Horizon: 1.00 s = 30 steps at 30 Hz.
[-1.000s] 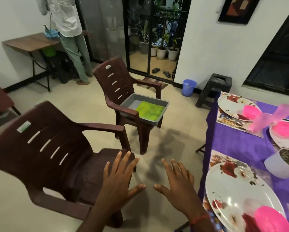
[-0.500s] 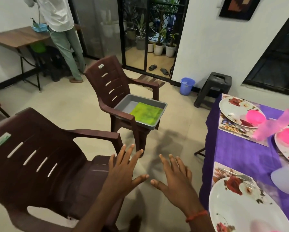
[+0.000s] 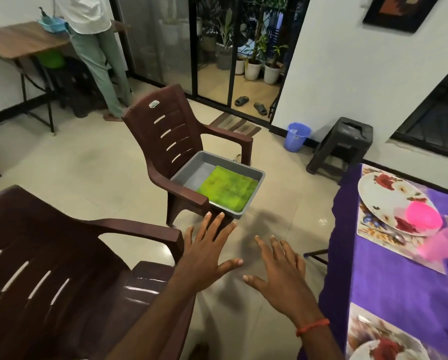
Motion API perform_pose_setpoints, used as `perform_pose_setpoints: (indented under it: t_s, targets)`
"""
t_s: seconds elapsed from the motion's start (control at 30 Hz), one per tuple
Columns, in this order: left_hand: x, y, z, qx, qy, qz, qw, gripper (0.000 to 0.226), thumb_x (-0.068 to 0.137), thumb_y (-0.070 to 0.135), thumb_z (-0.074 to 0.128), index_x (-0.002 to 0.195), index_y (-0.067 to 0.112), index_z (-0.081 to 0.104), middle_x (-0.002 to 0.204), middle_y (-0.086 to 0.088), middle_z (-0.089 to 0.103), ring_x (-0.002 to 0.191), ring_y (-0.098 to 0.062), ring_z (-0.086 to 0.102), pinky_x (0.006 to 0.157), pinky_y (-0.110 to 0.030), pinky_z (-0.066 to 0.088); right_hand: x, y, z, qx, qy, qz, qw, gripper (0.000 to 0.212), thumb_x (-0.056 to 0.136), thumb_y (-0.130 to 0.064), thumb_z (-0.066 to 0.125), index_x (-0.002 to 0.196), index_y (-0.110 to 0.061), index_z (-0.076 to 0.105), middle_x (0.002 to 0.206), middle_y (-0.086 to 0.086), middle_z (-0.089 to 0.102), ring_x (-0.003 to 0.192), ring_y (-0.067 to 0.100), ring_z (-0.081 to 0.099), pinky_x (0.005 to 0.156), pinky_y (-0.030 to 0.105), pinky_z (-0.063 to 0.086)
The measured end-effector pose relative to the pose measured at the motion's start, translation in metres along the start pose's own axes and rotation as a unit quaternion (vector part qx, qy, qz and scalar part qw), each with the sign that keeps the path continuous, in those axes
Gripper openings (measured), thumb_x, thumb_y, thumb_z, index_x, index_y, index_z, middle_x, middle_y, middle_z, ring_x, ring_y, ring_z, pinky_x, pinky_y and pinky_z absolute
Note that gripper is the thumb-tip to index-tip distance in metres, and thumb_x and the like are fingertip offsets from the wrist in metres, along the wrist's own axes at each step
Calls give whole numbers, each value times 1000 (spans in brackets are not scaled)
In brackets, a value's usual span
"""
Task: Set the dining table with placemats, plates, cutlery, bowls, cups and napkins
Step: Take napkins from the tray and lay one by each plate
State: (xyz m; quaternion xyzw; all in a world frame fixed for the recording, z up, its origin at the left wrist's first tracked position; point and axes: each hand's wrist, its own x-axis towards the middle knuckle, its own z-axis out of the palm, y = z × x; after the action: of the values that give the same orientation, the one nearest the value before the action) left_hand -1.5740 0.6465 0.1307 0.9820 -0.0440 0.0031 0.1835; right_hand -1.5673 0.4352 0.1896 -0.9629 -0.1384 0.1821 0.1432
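Observation:
A grey tray (image 3: 259,175) sits on the seat of a brown plastic chair (image 3: 173,141) ahead of me, with a green folded napkin (image 3: 226,188) lying in it. My left hand (image 3: 204,255) and my right hand (image 3: 282,274) are stretched out toward the tray with fingers spread, holding nothing, a little short of its near edge. At the right, the table has a purple cloth (image 3: 389,281), a floral placemat (image 3: 373,237), a floral plate (image 3: 384,201), a pink bowl (image 3: 424,216) and a blurred pink cup (image 3: 446,242).
A second brown chair (image 3: 49,268) fills the near left, right beside my left arm. A person (image 3: 95,48) stands at a wooden side table (image 3: 17,42) at the far left. A blue bucket (image 3: 297,136) and a black stool (image 3: 343,144) stand by the far wall.
I have moved closer to the chair with the tray. Both hands have stayed outstretched and empty, now nearer the tray's edge. The table has slid toward the right edge of view.

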Motion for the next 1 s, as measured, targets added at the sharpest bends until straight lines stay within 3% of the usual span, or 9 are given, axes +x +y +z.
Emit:
perform_pose_setpoints:
  t_s: [0.33,0.63,1.0]
  targets:
    - [71,-19,11,-21,-50,-9,998,86,88,86,32,159,47,2,170,9,-10,153,-15,-25,122,-61,1,74,21,-18,-8,-19,26,999,91,90,-71,49,157,-44,-5,169,-1,-8,154,22,-14,122,48,-1]
    - [166,-21,28,19,-79,-23,996,93,79,94,12,158,46,3,171,8,-7,155,-19,-19,121,-64,9,175,63,-43,2,-36,-4,999,89,89,-72,49,156,-45,-3,169,2,-5,154,23,-15,122,49,-1]
    - [270,-26,39,41,-74,-54,995,90,81,94,18,157,49,5,171,9,-2,157,-18,-14,121,-63,12,295,113,-75,23,-45,-40,998,87,89,-68,54,157,-40,8,168,4,7,154,28,0,120,50,8]
